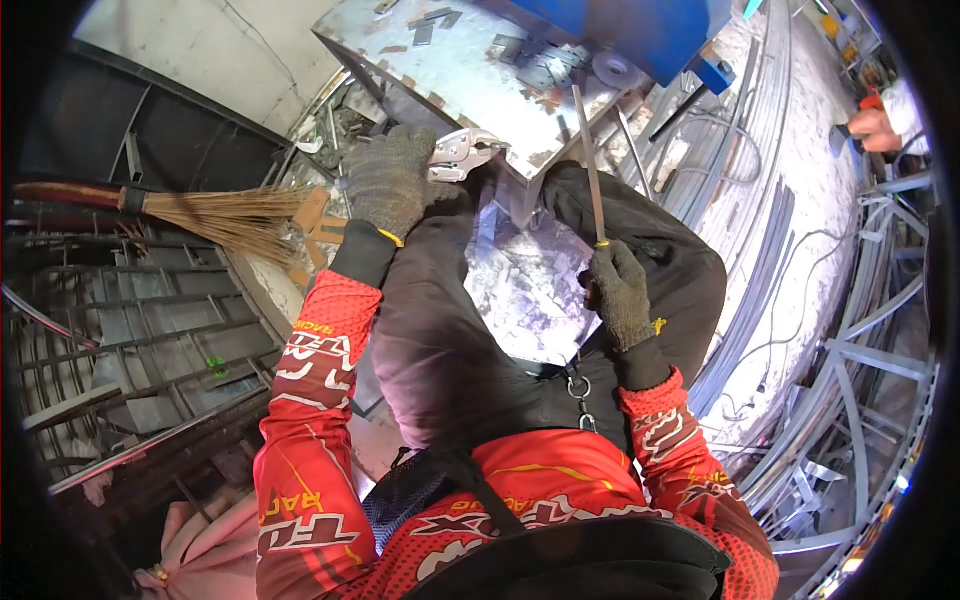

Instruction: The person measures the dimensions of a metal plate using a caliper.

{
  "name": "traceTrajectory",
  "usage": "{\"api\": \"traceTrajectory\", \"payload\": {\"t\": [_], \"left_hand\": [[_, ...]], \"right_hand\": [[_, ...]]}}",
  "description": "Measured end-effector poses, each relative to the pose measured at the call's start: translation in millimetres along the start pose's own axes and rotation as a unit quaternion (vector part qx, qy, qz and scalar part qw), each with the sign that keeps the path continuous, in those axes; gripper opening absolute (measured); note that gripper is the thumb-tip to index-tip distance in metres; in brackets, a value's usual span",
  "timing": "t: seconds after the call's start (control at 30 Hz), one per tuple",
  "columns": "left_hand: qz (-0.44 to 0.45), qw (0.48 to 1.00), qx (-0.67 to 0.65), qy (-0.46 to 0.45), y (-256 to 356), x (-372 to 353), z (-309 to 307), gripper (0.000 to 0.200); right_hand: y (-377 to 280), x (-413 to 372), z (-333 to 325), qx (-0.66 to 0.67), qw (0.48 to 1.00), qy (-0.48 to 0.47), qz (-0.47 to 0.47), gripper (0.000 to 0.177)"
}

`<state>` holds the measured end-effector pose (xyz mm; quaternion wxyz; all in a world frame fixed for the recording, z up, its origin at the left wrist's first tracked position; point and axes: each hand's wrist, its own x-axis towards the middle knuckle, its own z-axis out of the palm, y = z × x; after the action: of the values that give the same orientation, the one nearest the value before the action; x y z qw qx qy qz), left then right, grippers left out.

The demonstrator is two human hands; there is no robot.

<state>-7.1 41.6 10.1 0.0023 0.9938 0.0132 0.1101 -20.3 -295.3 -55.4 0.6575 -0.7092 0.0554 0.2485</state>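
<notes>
silvery locking pliers (460, 156), slender bar (590, 165)

Rod (589, 162) partly hidden by right hand (621, 292)

Open gap between the legs (425, 330). Forward: table (455, 85) corner and locking pliers (462, 157) block. Right: flat bar (590, 165) in right hand (618, 295) bounds it. Broom (215, 217) sits outboard of left hand (390, 185).
</notes>
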Motion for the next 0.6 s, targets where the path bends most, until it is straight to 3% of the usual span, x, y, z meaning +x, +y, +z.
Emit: {"api": "traceTrajectory", "payload": {"t": [0.2,0.4,0.5,0.6], "left_hand": [[0.033,0.997,-0.056,-0.047,-2,-1,6,0.063],[0.036,0.987,-0.122,-0.099,-8,0,5,0.039],[-0.005,0.989,-0.107,-0.098,-1,12,2,0.032],[-0.077,0.984,-0.125,-0.101,2,13,17,0.034]], "right_hand": [[0,-2,0,-0.011,1.0,0.003,-0.003,0.024],[5,-1,4,0.01,1.0,-0.001,-0.019,0.022],[7,0,2,0.011,0.999,0.002,-0.031,0.027],[-2,-5,7,0.028,1.0,0.003,-0.001,0.019]]}}
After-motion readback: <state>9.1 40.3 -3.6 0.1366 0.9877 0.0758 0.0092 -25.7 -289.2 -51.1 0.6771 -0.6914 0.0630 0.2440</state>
